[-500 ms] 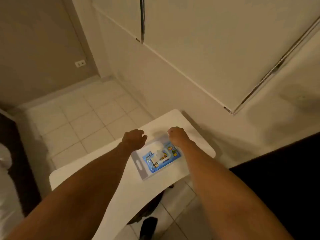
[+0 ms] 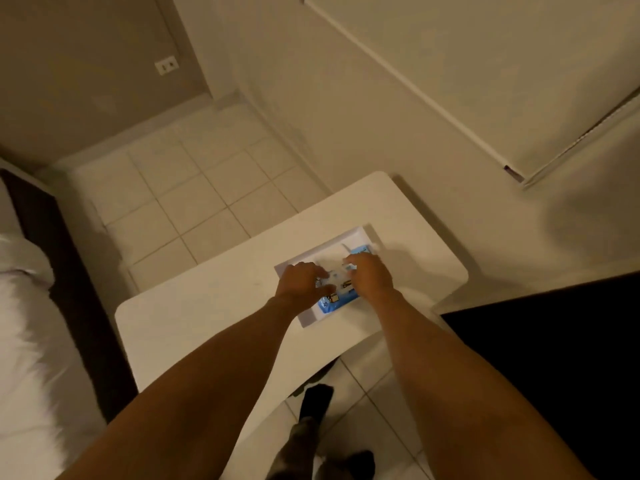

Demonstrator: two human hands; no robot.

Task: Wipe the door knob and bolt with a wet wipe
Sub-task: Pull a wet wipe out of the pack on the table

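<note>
A blue-and-white pack of wet wipes point(image 2: 337, 301) lies flat on a small white table point(image 2: 214, 313). My left hand point(image 2: 302, 282) presses on the pack's left side, thumb and fingers spread over it. My right hand point(image 2: 370, 275) rests on the right side, with its fingertips pinching at the white lid flap in the middle of the pack. Most of the pack is hidden under the two hands. No door knob or bolt is in view.
A white wall point(image 2: 346, 109) with a white door or panel edge point(image 2: 512, 173) rises behind the table. Pale tiled floor point(image 2: 194, 195) lies to the left, a bed with white bedding point(image 2: 24, 341) at far left, a dark surface point(image 2: 554, 358) at right.
Both hands have moved from the pack's far end onto its middle and closed in on the lid flap. The head has tilted further down.
</note>
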